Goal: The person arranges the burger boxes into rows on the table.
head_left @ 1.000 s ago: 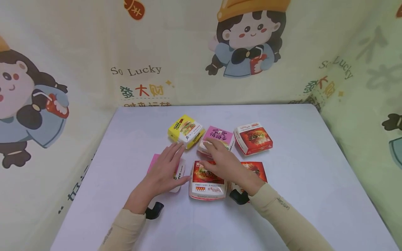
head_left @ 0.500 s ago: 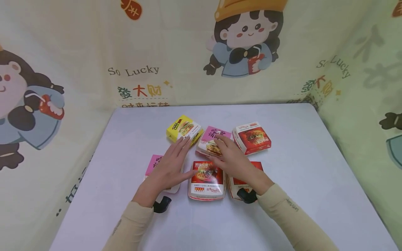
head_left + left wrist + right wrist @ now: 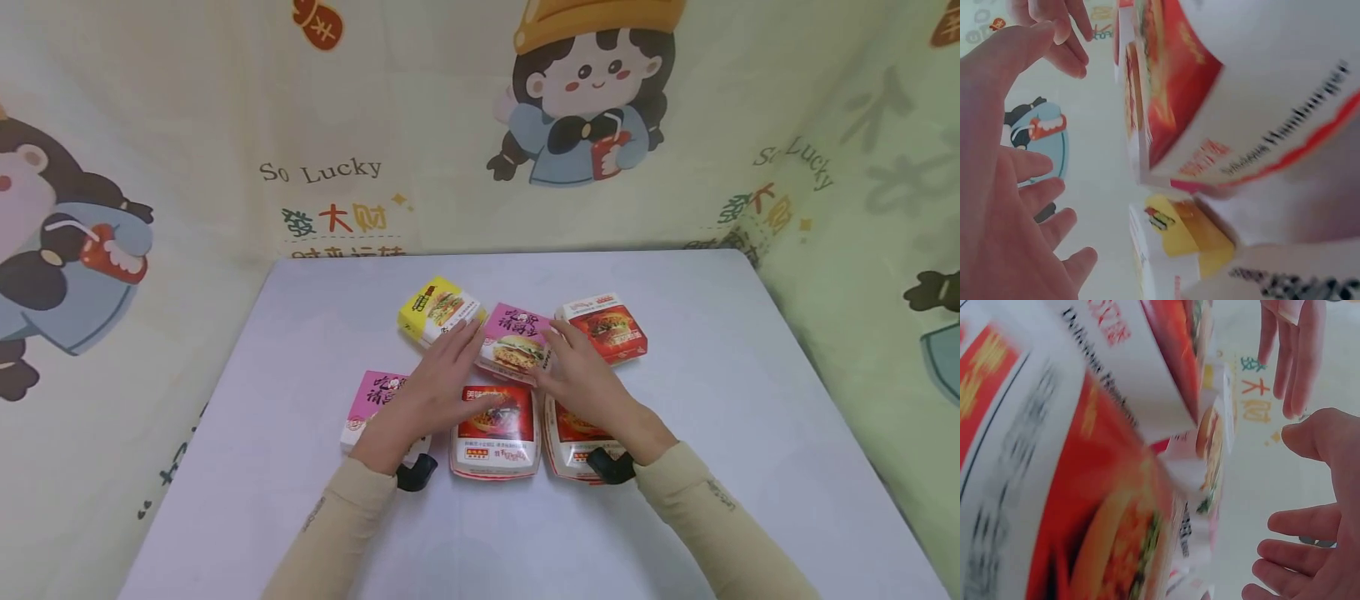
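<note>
Left hand (image 3: 431,396) and right hand (image 3: 596,387) apart, fingers extended, at opposite edges of a pink box (image 3: 516,342) (back row's middle, contact unclear), between yellow box (image 3: 429,310) and red box (image 3: 617,327), white tabletop (image 3: 727,358) reaching wide on both sides.

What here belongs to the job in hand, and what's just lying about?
Likely in the job:
left hand
right hand
back pink box, between the two hands

Apparently just lying about:
yellow box
front pink box
back red box
front middle red box
front right red box
</note>
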Demonstrator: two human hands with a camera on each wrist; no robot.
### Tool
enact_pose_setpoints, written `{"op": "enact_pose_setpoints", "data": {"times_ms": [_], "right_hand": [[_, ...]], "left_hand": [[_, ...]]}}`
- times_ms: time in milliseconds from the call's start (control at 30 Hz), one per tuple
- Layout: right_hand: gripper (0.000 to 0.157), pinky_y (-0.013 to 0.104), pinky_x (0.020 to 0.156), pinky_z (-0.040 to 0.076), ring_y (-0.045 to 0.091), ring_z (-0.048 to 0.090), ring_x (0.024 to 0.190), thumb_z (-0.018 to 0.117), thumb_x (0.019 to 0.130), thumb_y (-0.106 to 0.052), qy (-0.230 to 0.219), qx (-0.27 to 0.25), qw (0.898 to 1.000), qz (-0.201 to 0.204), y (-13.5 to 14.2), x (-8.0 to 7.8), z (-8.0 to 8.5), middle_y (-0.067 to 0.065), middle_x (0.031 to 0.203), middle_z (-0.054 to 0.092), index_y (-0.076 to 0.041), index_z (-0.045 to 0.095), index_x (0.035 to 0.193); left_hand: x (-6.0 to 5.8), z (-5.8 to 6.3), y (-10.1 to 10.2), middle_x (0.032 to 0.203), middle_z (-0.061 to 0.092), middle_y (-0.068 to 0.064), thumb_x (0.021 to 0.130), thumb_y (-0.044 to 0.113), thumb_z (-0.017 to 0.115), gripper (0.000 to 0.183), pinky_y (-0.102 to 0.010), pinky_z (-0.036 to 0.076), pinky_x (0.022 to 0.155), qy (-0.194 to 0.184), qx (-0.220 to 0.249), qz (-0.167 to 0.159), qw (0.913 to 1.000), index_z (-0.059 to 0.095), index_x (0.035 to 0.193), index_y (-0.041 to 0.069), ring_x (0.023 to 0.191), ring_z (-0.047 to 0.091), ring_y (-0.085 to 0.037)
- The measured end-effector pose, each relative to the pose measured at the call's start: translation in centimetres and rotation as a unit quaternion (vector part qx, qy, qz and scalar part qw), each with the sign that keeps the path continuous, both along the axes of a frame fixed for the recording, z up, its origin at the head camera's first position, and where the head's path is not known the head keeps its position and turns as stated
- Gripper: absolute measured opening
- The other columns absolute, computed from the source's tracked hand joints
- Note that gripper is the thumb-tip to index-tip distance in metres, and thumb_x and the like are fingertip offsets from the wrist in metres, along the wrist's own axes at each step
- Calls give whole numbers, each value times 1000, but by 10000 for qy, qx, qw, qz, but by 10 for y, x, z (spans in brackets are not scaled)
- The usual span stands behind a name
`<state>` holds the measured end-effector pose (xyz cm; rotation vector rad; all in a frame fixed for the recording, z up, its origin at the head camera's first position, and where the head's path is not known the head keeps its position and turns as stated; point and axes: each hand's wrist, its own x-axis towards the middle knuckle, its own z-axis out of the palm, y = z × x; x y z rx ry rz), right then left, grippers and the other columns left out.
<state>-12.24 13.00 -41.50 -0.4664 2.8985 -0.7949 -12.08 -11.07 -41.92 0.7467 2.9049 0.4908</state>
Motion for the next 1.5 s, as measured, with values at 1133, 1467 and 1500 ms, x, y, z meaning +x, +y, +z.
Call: {"op": "enact_pose_setpoints", "data": {"times_ms": [1133,1467,1500], "right_hand": [[80,64,108,40,48,30,133,71,89,-36,13,687,9925,-1010,62,-15,-7,33,147,31,11,36,142],[82,66,111,35,50,27,133,72,88,-38,31,920,9909,-980,66,-18,-8,37,146,27,12,36,141],[81,66,110,36,51,29,131,72,88,-38,74,939,9909,-956,66,-19,-8,38,145,28,13,37,140]], "left_hand": [[-61,22,84,169,6,-1,94,56,58,92,-38,14,127,-261,-974,-1377,9853,8,161,17,156,6,-23],[-76,22,117,168,13,-3,97,31,61,81,-37,15,127,-113,-1300,-1583,9787,13,160,15,156,10,-23],[-76,22,121,168,14,-3,97,29,60,79,-38,16,127,-87,-1273,-1614,9786,14,160,15,155,12,-23]]}}
